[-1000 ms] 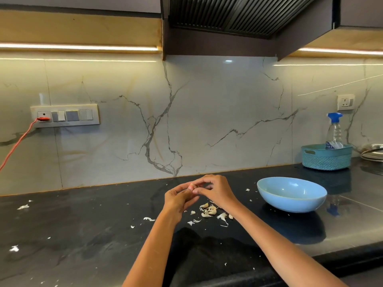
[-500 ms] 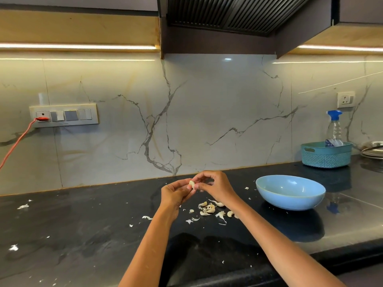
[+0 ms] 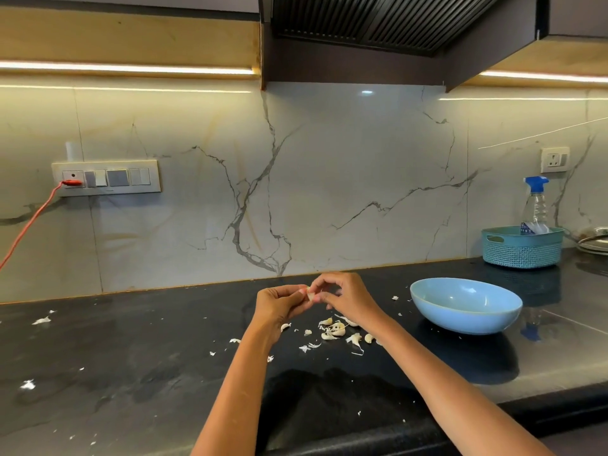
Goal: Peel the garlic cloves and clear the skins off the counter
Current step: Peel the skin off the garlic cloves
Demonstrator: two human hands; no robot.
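Both hands meet above the counter [image 3: 131,373] on one garlic clove [image 3: 309,292]. With my left hand [image 3: 279,306] I pinch it between thumb and curled fingers, and my right hand [image 3: 345,296] closes its fingertips on the clove's other side, where a thin strand of skin shows pale against my fingers. The clove sits exactly in the gap between the two grips — neither hand is nearer, both touch it. So little of it shows that I cannot tell which way its long axis runs, though I judge it lies roughly across, from one hand toward the other.

That matters for the next pull: I think the right hand should draw the skin away to the right while the left holds steady.

Below my hands, on the dark stone, lies the pile of cloves and skins [image 3: 335,330], with loose flakes [image 3: 41,320] scattered well off to the left. The blue bowl [image 3: 466,306] stands to the right, nearer my right hand — a likely place for the peeled clove, though that is only my guess.
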